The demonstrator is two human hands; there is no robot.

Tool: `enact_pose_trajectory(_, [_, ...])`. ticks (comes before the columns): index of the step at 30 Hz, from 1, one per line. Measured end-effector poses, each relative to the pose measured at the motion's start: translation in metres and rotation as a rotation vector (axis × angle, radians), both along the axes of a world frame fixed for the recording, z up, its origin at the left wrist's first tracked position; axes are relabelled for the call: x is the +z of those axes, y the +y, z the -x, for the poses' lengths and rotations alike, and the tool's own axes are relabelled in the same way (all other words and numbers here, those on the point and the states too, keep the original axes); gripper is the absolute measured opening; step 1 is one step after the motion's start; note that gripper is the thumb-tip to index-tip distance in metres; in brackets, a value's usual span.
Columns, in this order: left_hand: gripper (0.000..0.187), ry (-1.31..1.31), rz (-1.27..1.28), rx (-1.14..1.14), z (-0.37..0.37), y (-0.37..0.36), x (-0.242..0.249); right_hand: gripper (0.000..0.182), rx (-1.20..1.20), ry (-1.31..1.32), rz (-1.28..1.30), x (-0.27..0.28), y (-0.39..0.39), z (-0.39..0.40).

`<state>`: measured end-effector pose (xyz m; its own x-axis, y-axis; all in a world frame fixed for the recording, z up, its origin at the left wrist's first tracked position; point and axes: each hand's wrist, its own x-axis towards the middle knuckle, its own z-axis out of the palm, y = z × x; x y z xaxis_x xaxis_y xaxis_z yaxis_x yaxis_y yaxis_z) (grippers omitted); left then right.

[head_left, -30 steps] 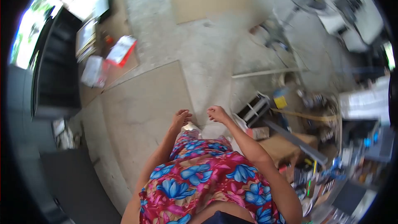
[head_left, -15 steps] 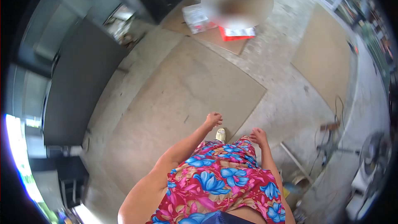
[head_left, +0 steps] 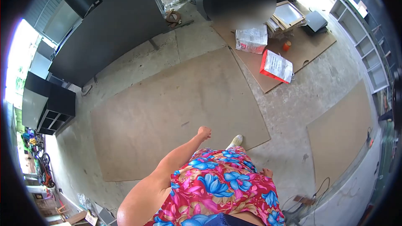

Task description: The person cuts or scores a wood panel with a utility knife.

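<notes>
My left hand (head_left: 204, 133) hangs in front of my body above the large brown board (head_left: 180, 109) on the floor. Its fingers are curled in, and whether anything is inside cannot be made out. Beside the flowered clothing (head_left: 226, 180), my right hand (head_left: 267, 172) shows only in part, and its fingers are mostly hidden. A light shoe (head_left: 237, 140) stands at the board's edge, between the two hands.
A wrapped box (head_left: 251, 39), a red and white bag (head_left: 276, 66), an orange item (head_left: 287, 46) and stacked frames (head_left: 288, 15) lie on a board ahead. Dark panels (head_left: 113, 29) stand at left, a shelf (head_left: 364, 44) at right. A cable (head_left: 322, 188) lies lower right.
The view has turned, so the box and bag show more fully and the shelf has appeared. My left hand's fingers have curled in; my right hand has dropped back beside the clothing.
</notes>
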<state>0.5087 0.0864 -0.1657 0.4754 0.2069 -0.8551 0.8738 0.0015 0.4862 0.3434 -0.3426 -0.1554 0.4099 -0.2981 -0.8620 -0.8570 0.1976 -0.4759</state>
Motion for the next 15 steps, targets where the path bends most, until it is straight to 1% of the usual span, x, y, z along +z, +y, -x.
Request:
enact_pose_trajectory(4, [0.023,-0.065,-0.074,0.010,-0.041,-0.037,0.010,0.019,0.040,0.033,0.049,-0.001,-0.059,-0.074])
enact_pose_trajectory(6, [0.024,-0.102,-0.089,0.035,-0.054,-0.049,0.016,0.019,0.065,0.065,0.070,0.001,-0.076,-0.101])
enact_pose_trajectory(8, [0.024,-0.107,-0.096,0.058,-0.060,-0.060,0.017,0.018,0.093,0.029,0.103,0.005,-0.087,-0.137])
enact_pose_trajectory(9, [0.024,-0.098,-0.101,0.069,-0.064,-0.061,0.015,0.017,0.103,0.002,0.119,0.009,-0.090,-0.163])
enact_pose_trajectory(12, [0.024,-0.049,-0.139,0.104,-0.073,-0.055,0.013,0.016,0.234,-0.114,0.174,0.021,-0.081,-0.222])
enact_pose_trajectory(15, [0.022,0.047,-0.154,0.110,-0.074,-0.041,-0.002,0.016,0.306,-0.105,0.141,0.016,-0.064,-0.266])
